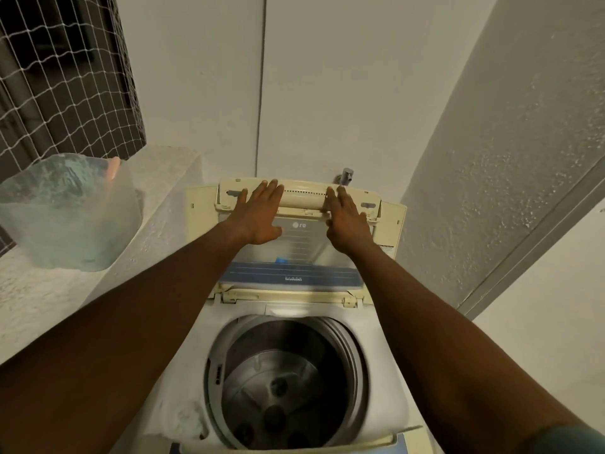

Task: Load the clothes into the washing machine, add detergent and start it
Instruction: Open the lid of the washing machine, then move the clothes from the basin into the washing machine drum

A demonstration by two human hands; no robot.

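So we're leaning over a top-loading washing machine tucked into a pretty tight corner: white wall right behind it, a rough textured wall close on the right, and a speckled concrete ledge butting up against its left side, so the only real open room is above the machine and toward us. The lid is folded up and standing against the back, see-through panel with a blue band low down and a yellowed cream frame. Our left hand and right hand are both flat on it, fingers spread and stretched out, palms pressing the panel with fingertips reaching onto the cream top bar, not curled around anything. The drum sits wide open below our forearms, shiny metal with a grey ring around the mouth, and we can't spot any clothes inside it. The top deck around the opening is white and a bit grubby. A small tap pokes out of the wall just behind the lid. Over on the ledge there's a translucent plastic tub with something bluish in it, well apart from the machine, under a window covered in netting.
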